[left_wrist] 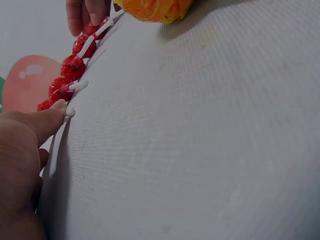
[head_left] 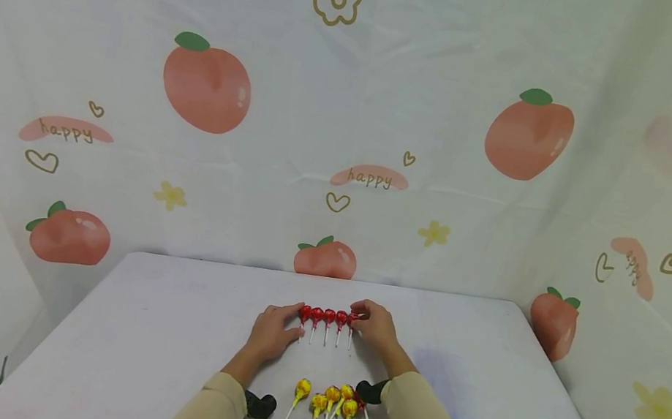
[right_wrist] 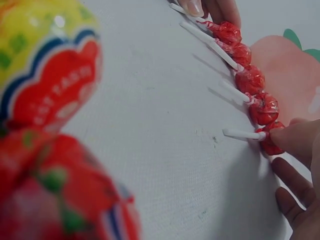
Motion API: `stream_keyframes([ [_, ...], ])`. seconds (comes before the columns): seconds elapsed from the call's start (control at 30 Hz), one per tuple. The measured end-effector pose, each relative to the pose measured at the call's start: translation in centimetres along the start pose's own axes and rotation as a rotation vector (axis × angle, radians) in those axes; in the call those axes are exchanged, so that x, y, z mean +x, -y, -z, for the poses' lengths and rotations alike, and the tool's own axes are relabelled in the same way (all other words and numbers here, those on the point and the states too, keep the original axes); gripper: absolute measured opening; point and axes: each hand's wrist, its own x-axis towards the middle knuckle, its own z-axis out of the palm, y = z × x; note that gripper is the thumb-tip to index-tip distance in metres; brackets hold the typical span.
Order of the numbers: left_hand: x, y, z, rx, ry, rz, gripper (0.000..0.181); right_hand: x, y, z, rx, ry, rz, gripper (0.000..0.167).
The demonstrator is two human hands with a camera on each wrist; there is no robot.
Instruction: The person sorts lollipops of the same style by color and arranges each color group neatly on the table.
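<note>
Several red-wrapped lollipops (head_left: 329, 315) lie side by side in a row on the white table, white sticks toward me. At the row's left end, my left hand (head_left: 272, 332) holds the outermost lollipop (left_wrist: 44, 105) between thumb and fingers; its thumb covers where candy meets stick in the left wrist view. My right hand (head_left: 378, 329) pinches the lollipop at the right end (right_wrist: 270, 142), thumb on the candy and index finger reaching over its far side. Other fingers of that hand rest beside it, close to the tabletop.
Nearer me, several yellow lollipops (head_left: 318, 403) lie loosely grouped between the forearms. A red lollipop (head_left: 362, 404) pokes out beside the right wrist's black device (head_left: 371, 391). A printed curtain (head_left: 351, 116) hangs behind the white table (head_left: 169, 330).
</note>
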Motion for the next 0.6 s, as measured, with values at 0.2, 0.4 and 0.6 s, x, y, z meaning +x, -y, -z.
stream_keyframes([
  [0.2, 0.00, 0.09, -0.03, -0.006, 0.003, 0.006, 0.056, 0.06, 0.04, -0.02, 0.008, -0.003, -0.005, 0.027],
  [0.4, 0.02, 0.03, -0.03, -0.005, -0.004, 0.007, 0.056, 0.10, 0.06, -0.04, 0.013, -0.008, -0.026, 0.027],
  [0.6, -0.04, -0.06, 0.06, -0.008, 0.002, 0.016, 0.057, -0.15, 0.15, 0.18, 0.015, -0.024, -0.026, 0.026],
])
